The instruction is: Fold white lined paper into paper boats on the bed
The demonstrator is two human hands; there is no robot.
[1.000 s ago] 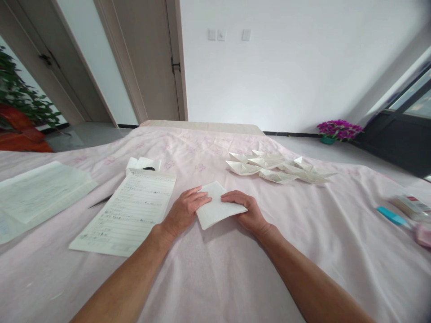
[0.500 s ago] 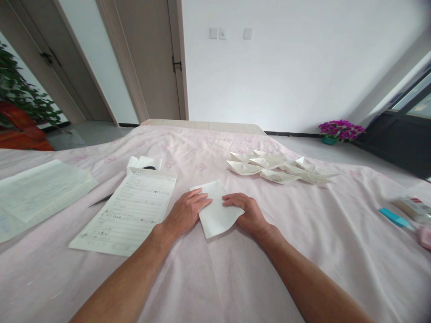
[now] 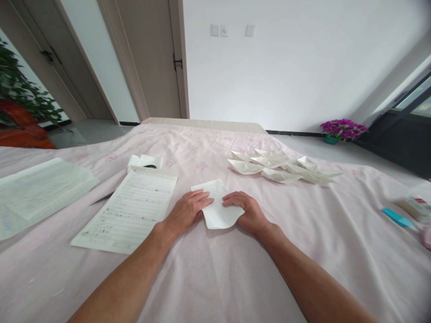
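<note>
Between my hands is a small sheet of white paper (image 3: 216, 215), its near edge curling up off the pink cloth. My left hand (image 3: 188, 207) grips its left side, fingers on top and the thumb hidden. On the right side, my right hand (image 3: 248, 211) holds the sheet with fingers bent over the top; its thumb is out of sight too. Left of my left hand lies a written sheet (image 3: 134, 211) covering part of a pair of scissors (image 3: 101, 199). Several folded paper boats (image 3: 279, 167) sit together beyond my right hand.
More written paper (image 3: 40, 193) lies at the far left. A small white paper piece (image 3: 145, 160) is behind the lined sheet. At the right edge are a blue-handled tool (image 3: 397, 218), a clear packet (image 3: 417, 207) and a pink object (image 3: 427, 237). Pink flowered cloth (image 3: 215, 282) covers the surface.
The near edge of the small sheet has lifted and curled away from me, so the sheet looks shorter. Both hands keep nearly the same place and hold.
</note>
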